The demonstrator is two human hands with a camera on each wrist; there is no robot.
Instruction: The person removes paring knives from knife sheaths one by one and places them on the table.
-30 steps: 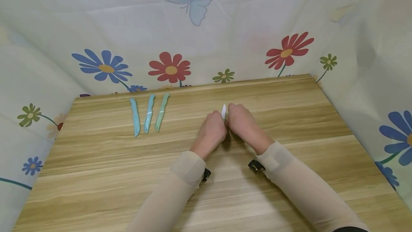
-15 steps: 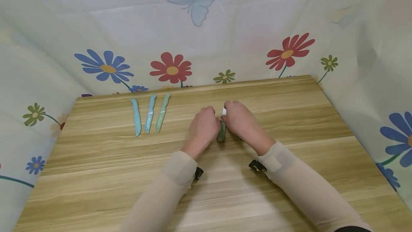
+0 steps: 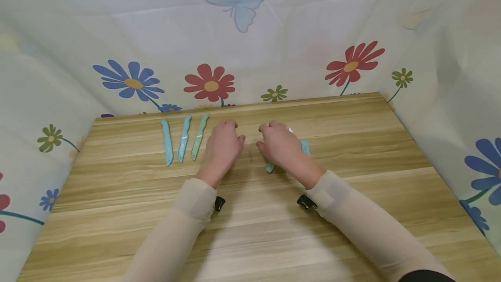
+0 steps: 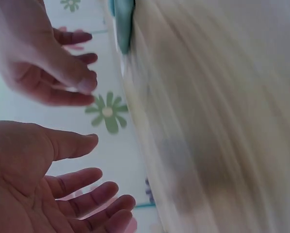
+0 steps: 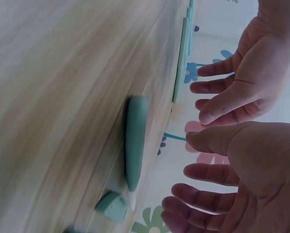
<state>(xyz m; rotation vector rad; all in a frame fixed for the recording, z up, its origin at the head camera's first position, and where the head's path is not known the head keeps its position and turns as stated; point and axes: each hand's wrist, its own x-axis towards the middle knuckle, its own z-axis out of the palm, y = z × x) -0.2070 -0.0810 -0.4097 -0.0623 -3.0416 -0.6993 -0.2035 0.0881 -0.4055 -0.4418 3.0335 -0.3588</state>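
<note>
A knife with a green handle (image 3: pixel 270 167) lies on the table, partly hidden under my right hand (image 3: pixel 282 146). In the right wrist view, its green handle (image 5: pixel 135 141) and a bit of white blade (image 5: pixel 133 200) show, with a green piece (image 5: pixel 112 207), perhaps a blade cover, beside it. The right hand hovers above with relaxed fingers, holding nothing. My left hand (image 3: pixel 222 149) is apart, to the left, its loosely bent fingers also holding nothing. A light blue piece (image 3: pixel 305 147) and a small white tip (image 3: pixel 290 130) peek out past the right hand.
Left of the hands lie a blue knife (image 3: pixel 167 143), a second blue knife (image 3: pixel 184 139) and a green knife (image 3: pixel 200 138), side by side. The wooden table (image 3: pixel 137 212) ends at a flower-printed cloth (image 3: pixel 274 47) at the back and sides.
My hands have come apart and let go of the green-handled knife, which now lies on the table. The left hand has moved left. The light blue piece has come into sight.
</note>
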